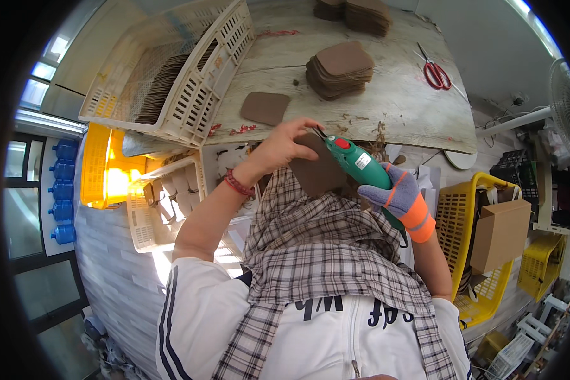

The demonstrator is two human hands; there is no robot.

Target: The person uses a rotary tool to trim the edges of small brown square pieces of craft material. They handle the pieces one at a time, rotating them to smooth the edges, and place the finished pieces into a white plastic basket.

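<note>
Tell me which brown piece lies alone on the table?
The flat piece between the white basket and the nearer stack; the others there are stacked or inside the basket.

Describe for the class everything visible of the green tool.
The green tool has a long, rounded casing that looks like plastic, a red button, a white label and a dark, narrow, metal-looking tip. The gloved right hand grips its lower part. It slants, tip toward the picture's upper left, by the brown piece in the left hand; whether they touch is unclear.
</note>
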